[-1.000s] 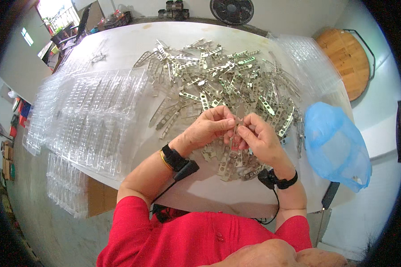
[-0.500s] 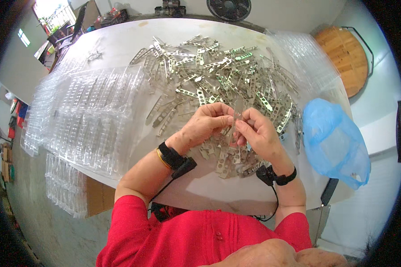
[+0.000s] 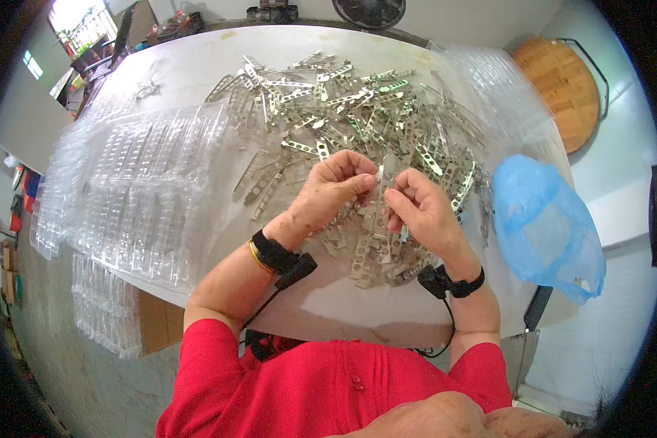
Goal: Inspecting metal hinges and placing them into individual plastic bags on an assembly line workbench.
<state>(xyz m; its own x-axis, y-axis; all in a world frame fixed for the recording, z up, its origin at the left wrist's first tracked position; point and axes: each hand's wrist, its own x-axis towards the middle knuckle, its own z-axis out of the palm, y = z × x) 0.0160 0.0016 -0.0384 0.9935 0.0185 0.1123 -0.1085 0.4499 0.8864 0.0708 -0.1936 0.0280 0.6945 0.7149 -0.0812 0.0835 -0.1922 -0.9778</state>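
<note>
My right hand (image 3: pixel 422 210) is closed in a pinch on a thin, flat metal strip (image 3: pixel 387 166), which stands roughly upright between my two hands. Close on its left side, my left hand (image 3: pixel 337 182) has thumb and forefinger pressed together. A small pale bit (image 3: pixel 379 173) shows at those left fingertips, too small to name. Beneath and beyond both hands spreads a loose heap of silvery metal strips (image 3: pixel 296 146) with rows of holes, lying at all angles. Part of the heap is hidden by my hands.
Stacked clear plastic trays (image 3: pixel 142 186) cover the left of the white table (image 3: pixel 219 55); more clear plastic (image 3: pixel 489 84) lies at the far right. A blue plastic bag (image 3: pixel 536 197) sits at the right edge. Cables run from black wristbands (image 3: pixel 274 253) on my wrists.
My left fingertips have drawn slightly up and left from the strip, and a pale bit now shows there. My right hand keeps its pinch. The whole view has shifted a little.
</note>
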